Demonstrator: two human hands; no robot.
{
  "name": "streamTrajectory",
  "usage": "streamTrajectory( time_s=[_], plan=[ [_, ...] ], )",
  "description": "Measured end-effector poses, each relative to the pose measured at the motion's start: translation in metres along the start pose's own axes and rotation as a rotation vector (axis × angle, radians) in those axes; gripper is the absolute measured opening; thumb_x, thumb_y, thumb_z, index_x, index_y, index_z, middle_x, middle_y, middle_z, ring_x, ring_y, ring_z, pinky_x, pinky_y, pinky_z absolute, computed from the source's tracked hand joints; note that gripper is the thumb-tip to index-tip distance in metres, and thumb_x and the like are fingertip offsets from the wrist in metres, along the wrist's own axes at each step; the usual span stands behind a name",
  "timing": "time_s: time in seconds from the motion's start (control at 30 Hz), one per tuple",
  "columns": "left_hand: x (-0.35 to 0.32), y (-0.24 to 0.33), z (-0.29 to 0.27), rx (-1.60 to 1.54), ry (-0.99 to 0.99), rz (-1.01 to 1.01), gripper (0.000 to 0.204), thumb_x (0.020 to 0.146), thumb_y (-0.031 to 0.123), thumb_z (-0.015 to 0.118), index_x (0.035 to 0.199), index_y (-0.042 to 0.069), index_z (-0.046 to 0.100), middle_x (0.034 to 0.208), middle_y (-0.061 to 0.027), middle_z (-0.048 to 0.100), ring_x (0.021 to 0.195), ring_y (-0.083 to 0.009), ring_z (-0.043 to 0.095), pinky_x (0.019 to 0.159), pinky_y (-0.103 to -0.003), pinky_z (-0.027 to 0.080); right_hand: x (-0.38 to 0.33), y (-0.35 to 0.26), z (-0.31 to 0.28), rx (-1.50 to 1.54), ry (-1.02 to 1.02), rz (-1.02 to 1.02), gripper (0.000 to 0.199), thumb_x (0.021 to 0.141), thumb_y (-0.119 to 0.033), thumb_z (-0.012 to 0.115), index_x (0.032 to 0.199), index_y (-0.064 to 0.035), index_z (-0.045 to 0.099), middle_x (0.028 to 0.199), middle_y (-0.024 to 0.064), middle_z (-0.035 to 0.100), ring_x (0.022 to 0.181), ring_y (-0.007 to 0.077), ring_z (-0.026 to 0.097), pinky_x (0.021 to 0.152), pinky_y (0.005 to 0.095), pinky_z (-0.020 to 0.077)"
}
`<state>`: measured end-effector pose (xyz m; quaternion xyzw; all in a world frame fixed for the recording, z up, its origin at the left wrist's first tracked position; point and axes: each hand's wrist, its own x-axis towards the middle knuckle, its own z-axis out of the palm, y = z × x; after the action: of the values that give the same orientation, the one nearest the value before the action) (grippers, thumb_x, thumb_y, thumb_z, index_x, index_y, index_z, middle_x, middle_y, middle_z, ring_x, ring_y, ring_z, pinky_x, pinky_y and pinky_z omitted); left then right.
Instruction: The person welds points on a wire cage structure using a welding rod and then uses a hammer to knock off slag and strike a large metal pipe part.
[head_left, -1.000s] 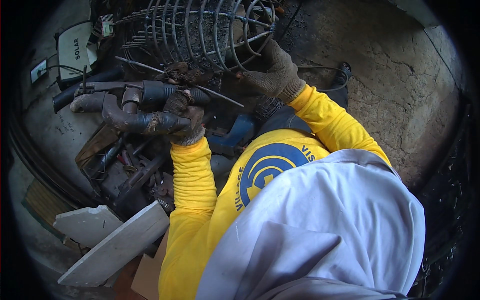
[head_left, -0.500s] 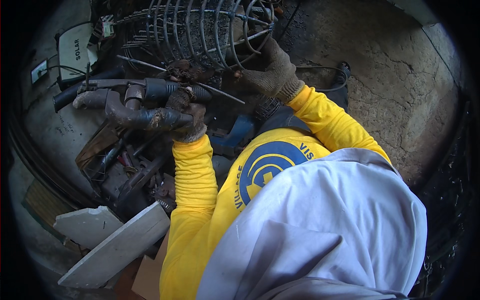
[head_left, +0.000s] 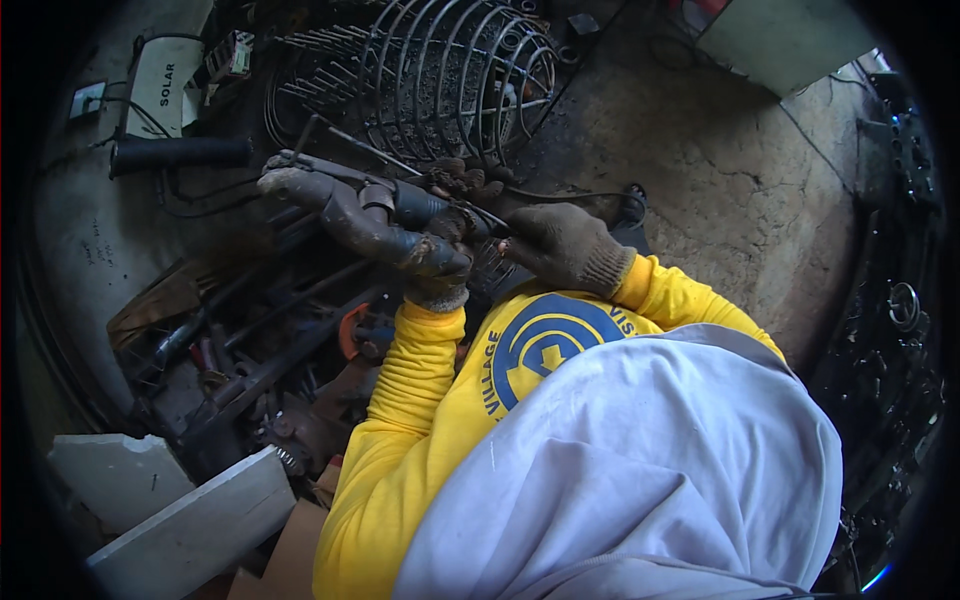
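Note:
My left hand (head_left: 440,283), in a worn brown knit glove, is wrapped around a dark, curved, pipe-like tool (head_left: 345,215) with taped sections. A thin metal rod (head_left: 375,150) runs along the tool, slanting down to the right. Close by on the right, my gloved right hand (head_left: 570,245) has its fingertips closed at the rod's lower end; the exact grip is partly hidden. Beyond both hands a rounded cage of bent metal bars (head_left: 455,75) lies on the floor, apart from them.
A pale box-shaped device (head_left: 165,90) with cables stands at far left, near a black cylinder (head_left: 180,155). Scrap metal and tools (head_left: 240,370) crowd the left. Pale broken boards (head_left: 200,525) lean at lower left. A grey panel (head_left: 785,40) is at far right, above the cracked concrete floor (head_left: 720,190).
My right hand has left the cage and come down to the rod's end beside my left hand. The tool has shifted right, and the whole view has moved.

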<state>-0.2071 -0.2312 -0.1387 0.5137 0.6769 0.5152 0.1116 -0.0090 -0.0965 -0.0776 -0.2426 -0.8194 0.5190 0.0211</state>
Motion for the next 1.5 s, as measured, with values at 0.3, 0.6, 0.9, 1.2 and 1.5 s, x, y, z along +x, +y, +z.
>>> streamTrajectory(
  time_s=[0.3, 0.6, 0.9, 1.2, 1.5],
  plan=[
    [-0.060, -0.052, 0.021, 0.088, -0.252, -0.099, 0.038, 0.099, 0.015, 0.059, 0.134, 0.003, 0.055, 0.126, -0.0092, 0.063, 0.114, -0.0230, 0.062, 0.106, -0.036, 0.048, -0.050, -0.002, -0.037, -0.041, 0.424, -0.077, 0.033, 0.094, -0.013, 0.068, 0.126, -0.0059, 0.069, 0.091, 0.0194, 0.073, 0.080, 0.0306, 0.074, 0.071, 0.0393, 0.0567],
    [-0.073, -0.060, 0.088, 0.033, -0.051, -0.007, 0.047, 0.098, 0.013, 0.062, 0.143, 0.004, 0.051, 0.133, -0.0086, 0.061, 0.119, -0.0219, 0.060, 0.109, -0.035, 0.046, -0.090, -0.041, -0.152, -0.490, 0.298, -0.066, 0.038, 0.092, -0.007, 0.067, 0.130, -0.0054, 0.069, 0.098, 0.0193, 0.075, 0.083, 0.0309, 0.075, 0.076, 0.0374, 0.0584],
    [-0.073, -0.072, 0.118, -0.734, 0.189, -0.644, 0.042, 0.092, 0.021, 0.073, 0.129, 0.006, 0.059, 0.119, -0.0085, 0.065, 0.110, -0.0231, 0.064, 0.099, -0.038, 0.051, -0.054, -0.081, -0.192, -0.832, 0.100, -0.199, 0.031, 0.093, -0.019, 0.066, 0.123, -0.0151, 0.073, 0.092, 0.0148, 0.074, 0.081, 0.0346, 0.072, 0.072, 0.0424, 0.0577],
    [-0.023, 0.015, 0.106, -1.052, 0.362, -0.465, 0.047, 0.082, 0.020, 0.081, 0.121, 0.008, 0.058, 0.099, -0.0039, 0.064, 0.090, -0.0183, 0.064, 0.083, -0.037, 0.054, -0.031, -0.067, -0.210, -0.807, -0.026, -0.222, 0.031, 0.094, -0.021, 0.062, 0.123, -0.0187, 0.073, 0.087, 0.0135, 0.074, 0.078, 0.0346, 0.071, 0.070, 0.0442, 0.0570],
    [-0.022, 0.018, 0.109, -0.575, 0.392, -0.443, 0.035, 0.087, 0.023, 0.077, 0.112, 0.007, 0.059, 0.095, -0.0017, 0.062, 0.085, -0.0144, 0.062, 0.080, -0.033, 0.054, -0.023, -0.064, -0.216, -0.823, -0.077, -0.257, 0.035, 0.093, -0.021, 0.062, 0.127, -0.0202, 0.071, 0.083, 0.0147, 0.072, 0.075, 0.0354, 0.070, 0.067, 0.0448, 0.0560]
  ],
)
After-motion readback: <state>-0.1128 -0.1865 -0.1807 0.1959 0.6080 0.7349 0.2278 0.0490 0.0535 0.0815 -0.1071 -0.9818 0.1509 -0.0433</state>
